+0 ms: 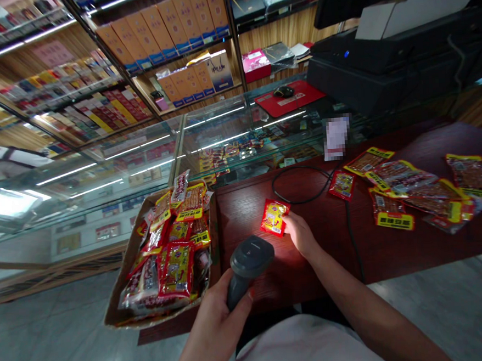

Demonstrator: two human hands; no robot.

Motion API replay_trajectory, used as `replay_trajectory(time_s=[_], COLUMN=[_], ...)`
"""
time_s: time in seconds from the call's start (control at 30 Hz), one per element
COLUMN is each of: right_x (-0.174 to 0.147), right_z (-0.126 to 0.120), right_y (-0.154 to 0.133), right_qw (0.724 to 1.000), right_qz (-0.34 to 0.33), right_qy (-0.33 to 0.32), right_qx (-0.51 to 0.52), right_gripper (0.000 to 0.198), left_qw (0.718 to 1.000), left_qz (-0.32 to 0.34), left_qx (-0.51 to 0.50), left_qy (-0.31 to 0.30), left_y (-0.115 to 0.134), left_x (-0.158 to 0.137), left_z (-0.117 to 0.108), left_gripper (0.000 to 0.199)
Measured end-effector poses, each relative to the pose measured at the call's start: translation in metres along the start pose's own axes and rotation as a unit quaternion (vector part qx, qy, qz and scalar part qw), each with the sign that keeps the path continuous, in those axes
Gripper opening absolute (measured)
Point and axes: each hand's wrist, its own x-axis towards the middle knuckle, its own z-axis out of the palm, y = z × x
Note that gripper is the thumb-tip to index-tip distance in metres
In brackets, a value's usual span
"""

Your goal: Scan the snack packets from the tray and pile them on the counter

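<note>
My left hand [223,308] is wrapped round the handle of a dark grey barcode scanner [252,254], whose head points toward the right. In my right hand [300,234] is a small red and yellow snack packet [274,216], pinched by its right edge above the brown counter. A reddish light falls on the counter below the packet. To the left stands a cardboard box [215,243] heaped with similar snack packets [176,267]. On the right of the counter lie several more packets [401,177], some overlapping, with one small red packet [342,185] nearest my right hand.
A black cable [350,233] loops over the brown counter [243,205]. Behind it is a glass display case [212,127] with a red mouse pad [268,104] and black mouse [283,92] on top. Dark checkout equipment [353,76] stands at the back right. Stocked shelves [162,59] line the wall.
</note>
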Motion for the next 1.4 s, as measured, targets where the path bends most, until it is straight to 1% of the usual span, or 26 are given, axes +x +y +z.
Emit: replay_trajectory(time_s=[0.3,0.5,0.73,0.93,1.07,1.3,1.4], right_x=[-0.005,-0.013,-0.02,-0.02,-0.019,-0.022,-0.022], right_z=[0.001,0.007,0.012,0.012,0.01,0.013,0.013], right_y=[-0.012,-0.022,-0.032,-0.035,-0.035,-0.035,-0.036], right_qw=[1.0,1.0,1.0,1.0,0.999,0.999,0.999], right_qz=[-0.013,-0.002,0.01,-0.007,-0.027,-0.013,-0.016], right_qy=[-0.01,-0.01,-0.018,-0.021,-0.021,-0.025,-0.025], right_qx=[-0.02,-0.016,0.003,-0.005,-0.024,-0.021,-0.02], right_gripper=[0.031,0.031,0.026,0.026,0.026,0.026,0.027], left_qw=[1.0,1.0,1.0,1.0,0.999,0.999,0.999], left_qz=[0.019,0.027,0.012,0.01,0.02,0.006,-0.004], left_qx=[-0.003,0.009,0.003,-0.009,-0.029,-0.033,-0.039], left_qy=[-0.005,-0.004,0.007,-0.011,-0.01,-0.003,-0.006], left_y=[-0.001,-0.003,-0.004,-0.004,-0.005,-0.012,-0.013], left_x=[0.008,0.014,0.021,0.028,0.032,0.034,0.034], left_z=[0.007,0.011,0.017,0.023,0.027,0.031,0.031], left_gripper=[0.013,0.015,0.015,0.015,0.013,0.022,0.022])
